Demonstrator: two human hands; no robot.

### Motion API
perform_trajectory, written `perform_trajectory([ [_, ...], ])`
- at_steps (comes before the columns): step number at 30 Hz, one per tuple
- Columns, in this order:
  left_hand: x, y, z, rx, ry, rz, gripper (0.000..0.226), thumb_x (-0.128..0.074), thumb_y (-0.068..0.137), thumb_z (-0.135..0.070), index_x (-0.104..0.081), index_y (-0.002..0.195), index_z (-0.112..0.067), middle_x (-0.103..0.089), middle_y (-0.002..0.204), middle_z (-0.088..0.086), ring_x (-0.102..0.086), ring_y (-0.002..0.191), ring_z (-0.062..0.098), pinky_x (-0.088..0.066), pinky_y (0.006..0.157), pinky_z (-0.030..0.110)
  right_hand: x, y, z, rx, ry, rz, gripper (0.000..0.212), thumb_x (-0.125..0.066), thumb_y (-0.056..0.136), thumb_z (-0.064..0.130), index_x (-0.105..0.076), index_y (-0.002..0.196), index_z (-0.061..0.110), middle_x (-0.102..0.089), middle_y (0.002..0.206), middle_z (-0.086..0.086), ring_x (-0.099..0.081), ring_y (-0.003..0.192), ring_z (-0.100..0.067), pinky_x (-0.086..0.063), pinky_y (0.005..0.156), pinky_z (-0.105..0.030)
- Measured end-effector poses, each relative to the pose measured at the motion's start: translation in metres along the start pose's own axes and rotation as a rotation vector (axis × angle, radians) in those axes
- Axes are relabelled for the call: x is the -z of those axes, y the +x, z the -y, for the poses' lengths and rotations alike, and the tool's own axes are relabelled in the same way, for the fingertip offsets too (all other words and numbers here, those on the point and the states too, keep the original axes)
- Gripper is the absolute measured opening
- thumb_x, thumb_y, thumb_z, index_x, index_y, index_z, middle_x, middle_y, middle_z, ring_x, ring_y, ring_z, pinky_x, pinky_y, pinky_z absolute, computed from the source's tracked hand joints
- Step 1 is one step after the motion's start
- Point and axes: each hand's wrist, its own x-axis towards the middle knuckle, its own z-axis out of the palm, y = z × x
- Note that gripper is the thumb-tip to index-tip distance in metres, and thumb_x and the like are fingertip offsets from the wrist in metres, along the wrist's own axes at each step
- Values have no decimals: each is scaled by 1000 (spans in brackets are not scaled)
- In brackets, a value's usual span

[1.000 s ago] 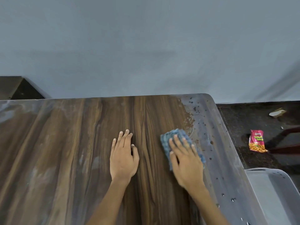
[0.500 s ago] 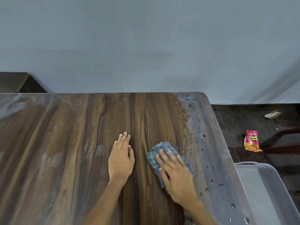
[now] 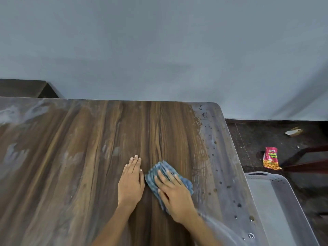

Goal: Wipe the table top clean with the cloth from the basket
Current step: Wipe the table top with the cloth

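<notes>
A blue checked cloth (image 3: pixel 165 172) lies bunched on the wooden table top (image 3: pixel 79 166), right of the middle. My right hand (image 3: pixel 174 194) presses flat on the cloth with straight, spread fingers. Just left of it, my left hand (image 3: pixel 131 181) rests palm down on the bare wood, its fingers together and its edge almost touching the cloth. A dusty grey strip with dark droplets (image 3: pixel 215 157) runs along the table's right edge. Pale smears mark the left part of the table.
A grey plastic basket (image 3: pixel 276 201) stands on the floor by the table's right side. A red snack packet (image 3: pixel 270 158) and a pale scrap (image 3: pixel 293 131) lie on the dark floor. A grey wall rises behind the table.
My right hand has slid the cloth leftward, away from the dusty right strip, until it sits beside my left hand. The left hand has stayed in place.
</notes>
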Motion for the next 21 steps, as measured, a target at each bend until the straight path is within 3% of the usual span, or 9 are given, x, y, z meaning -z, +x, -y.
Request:
perform_trajectory([
  [2, 2, -9, 1, 1, -11, -5, 43, -40, 98, -15, -38, 140, -9, -34, 149, 0, -22, 139, 9, -11, 115, 24, 4, -28, -17, -39, -6, -36, 40, -40, 97, 31, -51, 135, 27, -40, 146, 10, -30, 139, -11, -11, 116, -30],
  [5, 5, -24, 2, -5, -11, 4, 43, -37, 99, -16, -35, 141, -10, -31, 150, -1, -19, 140, 8, -11, 116, 25, 21, -23, -51, -266, 74, -117, 41, -34, 102, 26, -36, 143, 22, -20, 151, 11, -16, 145, -13, -2, 120, -28],
  [9, 8, -46, 5, 5, 5, 8, 44, -34, 100, -19, -30, 143, -12, -26, 152, -3, -13, 140, 5, -5, 116, 22, 32, 33, -51, -488, 63, -171, 45, -25, 104, 27, -25, 148, 17, -14, 158, 1, -4, 147, -16, -2, 119, -32],
  [13, 10, -62, 7, 8, 23, 17, 46, -35, 99, -19, -29, 144, -11, -25, 153, -2, -14, 142, 8, -4, 115, 22, 11, 34, 3, -283, 64, -120, 46, -26, 103, 24, -23, 149, 19, -13, 158, 1, 0, 147, -17, 6, 118, -31],
  [17, 11, -72, 11, -6, 39, 40, 48, -32, 100, -22, -23, 146, -12, -20, 154, -2, -10, 143, 9, -1, 115, 21, -8, -38, 36, 38, 102, -19, 46, -32, 100, 22, -34, 146, 17, -21, 156, 3, 4, 141, -10, 18, 115, -29],
  [19, 12, -77, 11, -10, 48, 40, 47, -31, 100, -22, -23, 145, -11, -18, 155, -3, -8, 142, 7, 0, 115, 21, -6, -77, 23, 41, 98, -73, 43, -44, 95, 20, -47, 139, 20, -34, 150, 6, -16, 142, -13, 10, 114, -21],
  [21, 13, -85, 12, -14, 65, 49, 47, -28, 101, -24, -19, 146, -13, -15, 155, -5, -2, 141, 4, 2, 114, 20, 5, -96, -4, -115, 131, -129, 40, -48, 97, 18, -48, 137, 21, -35, 147, 10, -25, 142, -14, 3, 115, -16],
])
